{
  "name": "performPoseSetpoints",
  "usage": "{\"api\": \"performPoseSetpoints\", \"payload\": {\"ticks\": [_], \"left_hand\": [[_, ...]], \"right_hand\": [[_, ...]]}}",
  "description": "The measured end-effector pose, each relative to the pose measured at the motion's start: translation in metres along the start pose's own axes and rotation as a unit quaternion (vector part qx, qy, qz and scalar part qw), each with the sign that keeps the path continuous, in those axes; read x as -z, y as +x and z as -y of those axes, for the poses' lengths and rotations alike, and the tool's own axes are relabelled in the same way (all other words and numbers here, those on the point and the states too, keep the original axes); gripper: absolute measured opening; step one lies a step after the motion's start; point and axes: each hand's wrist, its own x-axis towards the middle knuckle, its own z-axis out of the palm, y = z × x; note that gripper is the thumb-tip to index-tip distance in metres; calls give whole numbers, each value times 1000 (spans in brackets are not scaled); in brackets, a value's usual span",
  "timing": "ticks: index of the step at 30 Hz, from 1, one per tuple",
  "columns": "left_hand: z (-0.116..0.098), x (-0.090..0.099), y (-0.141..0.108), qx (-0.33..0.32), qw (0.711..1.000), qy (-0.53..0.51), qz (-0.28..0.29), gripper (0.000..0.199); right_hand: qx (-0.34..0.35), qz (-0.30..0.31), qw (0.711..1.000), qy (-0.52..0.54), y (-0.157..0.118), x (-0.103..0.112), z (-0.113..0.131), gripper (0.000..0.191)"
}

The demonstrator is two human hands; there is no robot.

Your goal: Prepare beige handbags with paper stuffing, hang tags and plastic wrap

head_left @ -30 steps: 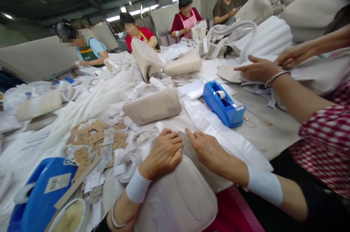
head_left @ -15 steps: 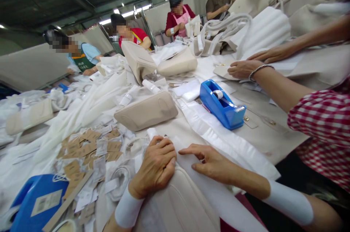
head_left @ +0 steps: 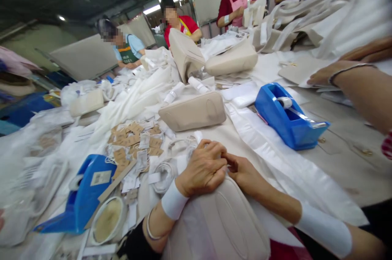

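A beige handbag (head_left: pixel 220 219) lies close in front of me, its stitched base panel facing up. My left hand (head_left: pixel 203 169) is closed over the far end of the bag, fingers curled around its edge. My right hand (head_left: pixel 246 174) meets it there, fingers bent inward against the left fingers. Whatever sits between the right fingertips is hidden. White wrapping sheet (head_left: pixel 275 223) shows beside the bag on the right. Just beyond my hands rests another beige bag (head_left: pixel 192 112).
A blue tape dispenser (head_left: pixel 288 117) stands at right, another blue dispenser (head_left: pixel 88 190) at left. Brown tags (head_left: pixel 131 137), a coiled strap (head_left: pixel 163 176) and a round tub (head_left: pixel 107 219) lie left. A co-worker's hand (head_left: pixel 330 74) rests on beige material; several people work across the table.
My right hand has come in from apart to touch the left hand at the bag's end, its fingers now curled. The view has turned left, so surroundings appear shifted right.
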Motion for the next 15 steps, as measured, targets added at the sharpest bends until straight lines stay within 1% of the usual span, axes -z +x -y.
{"api": "performPoseSetpoints", "payload": {"ticks": [2,3,4,5,7,8,10,11,13,14,15], "left_hand": [[-1,-1,-1,-3,1000,8,0,21],[-1,-2,-1,-5,1000,10,3,21],[-1,-2,-1,-5,1000,10,9,21],[-1,-2,-1,-4,1000,5,16,21],[-1,-1,-1,4,1000,-11,28,23],[-1,-1,-1,8,999,-21,32,23],[-1,1,0,9,999,-34,34,24],[-1,2,0,7,999,-37,35,25],[-1,3,1,4,999,-40,34,26],[-1,3,1,4,999,-40,35,26],[-2,3,1,5,999,-40,36,25]], "right_hand": [[-29,11,999,18,-7,5,1,49],[-43,24,999,21,-13,11,2,56],[-50,31,998,16,-22,19,3,58],[-45,31,999,-4,-33,29,3,55],[7,8,996,-92,-60,50,0,46],[44,-9,987,-155,-75,60,-4,42],[113,-11,953,-281,-101,73,-13,40],[148,4,933,-328,-111,76,-17,41],[208,28,901,-381,-121,75,-22,41],[231,27,892,-389,-121,71,-22,38],[247,18,889,-386,-119,65,-21,34]]}}
